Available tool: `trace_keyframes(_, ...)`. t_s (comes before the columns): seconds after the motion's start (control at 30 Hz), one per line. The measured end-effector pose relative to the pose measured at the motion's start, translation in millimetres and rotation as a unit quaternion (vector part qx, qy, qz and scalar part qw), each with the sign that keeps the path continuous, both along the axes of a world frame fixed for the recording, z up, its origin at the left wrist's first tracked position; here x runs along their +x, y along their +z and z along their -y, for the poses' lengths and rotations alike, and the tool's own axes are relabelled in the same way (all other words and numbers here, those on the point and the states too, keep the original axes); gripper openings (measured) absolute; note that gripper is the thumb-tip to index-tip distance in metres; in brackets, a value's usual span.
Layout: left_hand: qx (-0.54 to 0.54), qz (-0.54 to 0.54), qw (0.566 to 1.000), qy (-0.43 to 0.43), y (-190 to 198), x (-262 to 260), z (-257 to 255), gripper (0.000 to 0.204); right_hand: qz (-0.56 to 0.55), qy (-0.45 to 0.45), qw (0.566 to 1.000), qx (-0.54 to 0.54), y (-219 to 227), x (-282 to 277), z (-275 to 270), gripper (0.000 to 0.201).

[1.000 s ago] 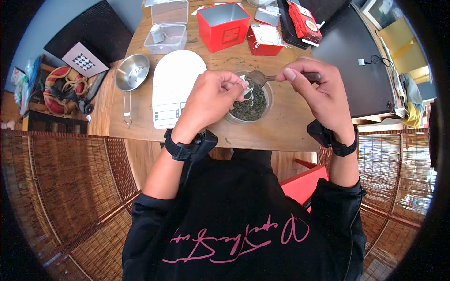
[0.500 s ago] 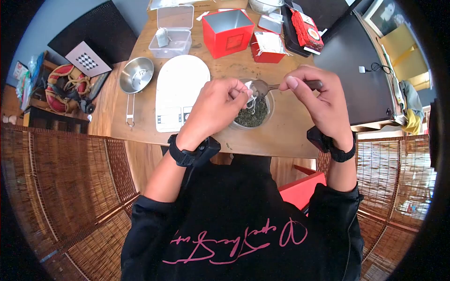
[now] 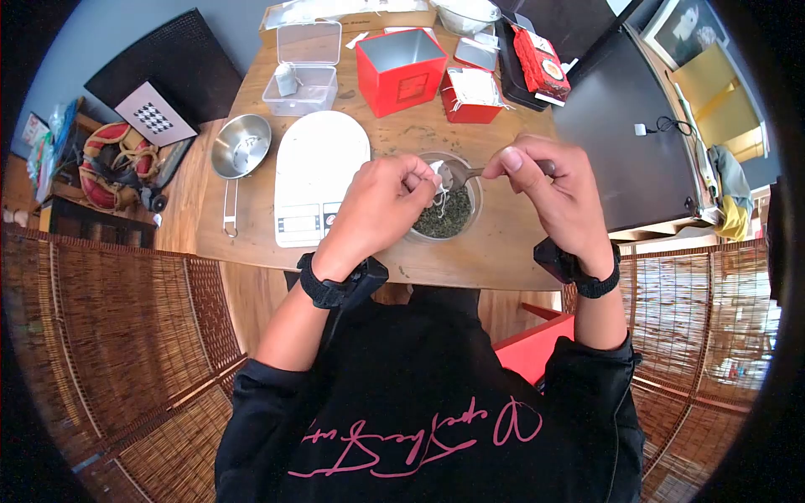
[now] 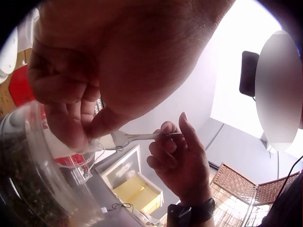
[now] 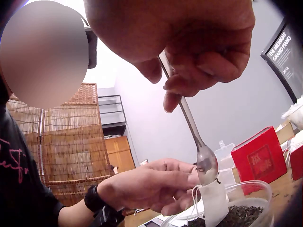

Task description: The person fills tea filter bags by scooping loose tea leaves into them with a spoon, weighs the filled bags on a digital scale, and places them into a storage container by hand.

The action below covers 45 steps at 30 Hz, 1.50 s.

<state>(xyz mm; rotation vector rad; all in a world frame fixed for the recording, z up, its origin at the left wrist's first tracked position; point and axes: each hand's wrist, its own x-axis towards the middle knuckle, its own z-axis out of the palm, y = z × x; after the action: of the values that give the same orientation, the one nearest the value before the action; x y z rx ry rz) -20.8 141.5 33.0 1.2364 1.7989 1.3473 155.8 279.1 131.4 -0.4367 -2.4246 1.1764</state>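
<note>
Right wrist view: one thin white bag (image 5: 215,205) with string, above one clear round tub (image 5: 271,190) of dark, crumbly leaf (image 3: 449,220). Left hand (image 3: 381,205) fingers pinch the bag; right hand (image 3: 558,189) fingers pinch one spoon (image 5: 190,124), bowl at bag mouth, can't tell if tip's inside. Wooden desk (image 3: 513,245) also has one flat white scale (image 3: 323,159), one round steel pan (image 3: 239,147), two square-sided red boxes (image 3: 398,80). Head view: bag mostly behind left hand.
</note>
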Motion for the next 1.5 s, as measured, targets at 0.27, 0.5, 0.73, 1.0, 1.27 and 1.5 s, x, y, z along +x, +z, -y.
trace_keyframes(0.27, 0.000, -0.003, 1.000, -0.002, 6, 3, -1, 0.020, -0.013, -0.018, 1.000, 0.006, 3, -3, 0, 0.036)
trace_keyframes(0.5, 0.005, 0.007, 1.000, -0.002, 5, 4, -1, 0.020, -0.009, -0.014, 0.999, 0.033, 8, -11, 2, 0.036)
trace_keyframes(0.73, 0.006, -0.012, 1.000, -0.005, 5, -2, 2, 0.018, -0.059, -0.024, 0.998, 0.021, 19, -14, -2, 0.035)
trace_keyframes(1.0, -0.001, 0.019, 1.000, 0.000, 4, -9, 3, 0.017, -0.104, -0.056, 0.993, -0.024, 19, -5, -9, 0.039)
trace_keyframes(1.27, -0.010, 0.039, 0.999, 0.017, -1, -13, 2, 0.019, 0.011, -0.046, 0.998, 0.043, -40, -3, -26, 0.040)
trace_keyframes(1.5, -0.002, 0.059, 0.998, 0.021, -4, -13, 0, 0.018, 0.070, -0.019, 0.995, -0.066, -82, -2, -22, 0.035)
